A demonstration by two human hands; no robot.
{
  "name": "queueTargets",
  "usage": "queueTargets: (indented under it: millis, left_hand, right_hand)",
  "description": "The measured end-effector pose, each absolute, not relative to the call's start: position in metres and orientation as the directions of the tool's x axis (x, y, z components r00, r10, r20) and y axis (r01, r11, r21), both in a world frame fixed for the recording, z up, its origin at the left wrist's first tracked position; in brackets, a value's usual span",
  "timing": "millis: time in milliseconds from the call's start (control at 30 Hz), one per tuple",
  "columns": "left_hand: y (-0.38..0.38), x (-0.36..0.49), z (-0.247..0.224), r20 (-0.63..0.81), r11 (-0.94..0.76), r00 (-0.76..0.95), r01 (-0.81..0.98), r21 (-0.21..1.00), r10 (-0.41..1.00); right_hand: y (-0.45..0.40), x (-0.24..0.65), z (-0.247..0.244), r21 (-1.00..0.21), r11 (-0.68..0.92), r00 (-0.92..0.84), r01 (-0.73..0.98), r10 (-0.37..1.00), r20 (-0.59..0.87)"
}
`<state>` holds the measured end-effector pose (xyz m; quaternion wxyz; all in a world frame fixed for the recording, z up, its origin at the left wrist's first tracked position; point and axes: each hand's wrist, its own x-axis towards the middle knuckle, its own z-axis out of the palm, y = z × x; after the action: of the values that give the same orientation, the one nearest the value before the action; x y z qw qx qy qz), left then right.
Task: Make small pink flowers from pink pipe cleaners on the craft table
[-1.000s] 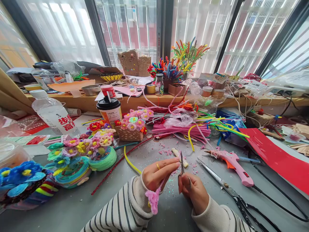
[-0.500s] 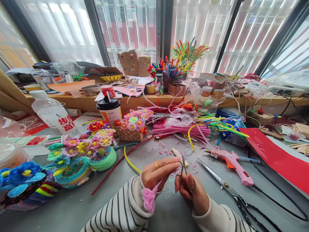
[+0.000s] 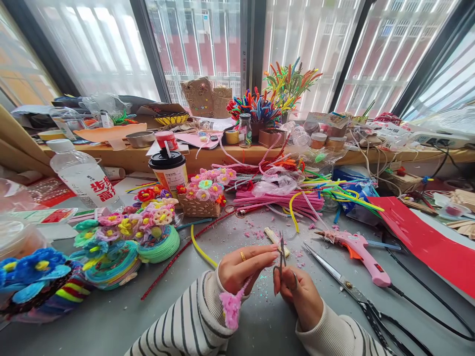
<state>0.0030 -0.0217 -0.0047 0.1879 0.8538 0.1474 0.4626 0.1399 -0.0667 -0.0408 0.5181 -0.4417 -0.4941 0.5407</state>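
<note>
My left hand is closed around the stem of a pink pipe-cleaner flower, whose fuzzy head hangs below the wrist against the striped cuff. The stem's far end is hidden by the fingers. In my right hand is a small pair of scissors, its blades pointing up and close to the left fingertips. Just behind both hands lies a pale wooden stick, partly covered by the fingers. Pink fluff and glitter bits are scattered over the grey table.
Large black-handled scissors and a pink glue gun lie to the right, with a cable trailing. Pink pipe cleaners are heaped behind. Flower-topped baskets, a water bottle and a lidded cup stand left.
My right hand and the small scissors have shifted slightly right, and the blades have drawn closer together. The left hand keeps its hold on the flower and has barely moved.
</note>
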Motion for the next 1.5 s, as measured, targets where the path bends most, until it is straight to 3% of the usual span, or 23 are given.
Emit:
queueTargets:
  millis: [200,433,800,933,1100,1500]
  left_hand:
    - [-0.0231,0.0024,-0.0021,0.733,-0.879,0.517,0.089,0.468,0.443]
    - [-0.0227,0.0057,-0.0051,0.715,-0.854,0.517,0.063,0.516,0.47]
    - [-0.0204,0.0068,-0.0022,0.723,-0.811,0.451,0.001,0.585,0.523]
    - [-0.0192,0.0093,-0.0036,0.735,-0.779,0.385,-0.062,0.624,0.558]
    - [-0.019,0.0075,-0.0009,0.666,-0.731,0.446,-0.036,0.681,0.598]
    - [-0.0186,0.011,-0.0042,0.629,-0.653,0.352,-0.064,0.755,0.693]
  right_hand:
    - [-0.0653,0.1417,-0.0437,-0.993,0.016,-0.082,-0.113,0.996,0.026]
    - [-0.0639,0.1387,-0.0477,-0.966,0.021,-0.178,-0.259,0.982,0.069]
    - [-0.064,0.142,-0.045,-0.978,0.099,-0.102,-0.182,0.988,0.119]
    - [-0.0637,0.1407,-0.0454,-0.958,0.064,-0.169,-0.279,0.979,0.114]
    - [-0.0626,0.1406,-0.0477,-0.929,0.002,-0.256,-0.37,0.961,0.103]
    - [-0.0625,0.1433,-0.0474,-0.958,0.066,-0.104,-0.28,0.99,0.098]
